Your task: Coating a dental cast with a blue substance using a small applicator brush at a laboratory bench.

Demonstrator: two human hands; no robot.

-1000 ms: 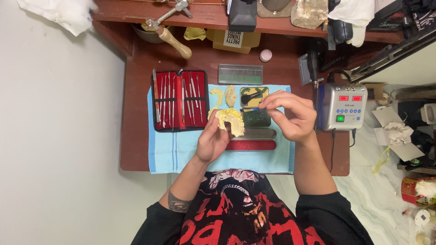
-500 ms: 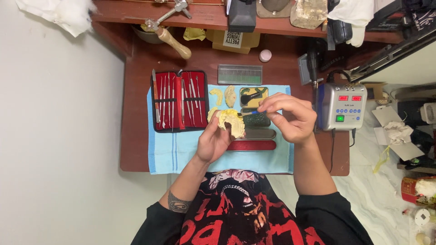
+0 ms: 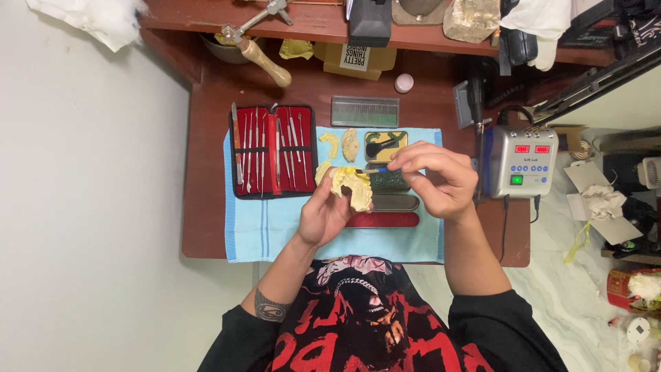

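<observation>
Reddish-brown wooden bench (image 3: 206, 172) against a pale wall, shelf above crowded with boxes and a wooden-handled tool (image 3: 258, 52).

Light blue cloth (image 3: 275, 231) spread across the bench middle, under most of the small items.

Grey control box (image 3: 518, 162) with two red displays and a green button, at the cloth's right edge, cable trailing down.

Open red-lined instrument case (image 3: 272, 151) on the cloth's left part, slim metal tools in rows under black straps.

Left hand (image 3: 323, 217) raised over the cloth, grip closed around a yellow dental cast (image 3: 352, 187), held just right of the case and above a red flat tin (image 3: 382, 220).

Right hand (image 3: 441, 180) just right of the cast, fingers pinched narrow on a thin blue-handled tool (image 3: 380, 169), its tip meeting the cast's upper edge.

Clear ribbed bur box (image 3: 365, 111) on bare wood above the cloth.

Grey flat tin (image 3: 394, 202) just above the red one, dark green block (image 3: 390, 181) above that, partly hidden by the hands.

Small yellow tray (image 3: 385, 145) with a dark shape inside, near the cloth's top edge.

Two loose yellow cast pieces (image 3: 342, 145) between case and tray.

Small pink-white jar (image 3: 404, 83) near the shelf.
</observation>
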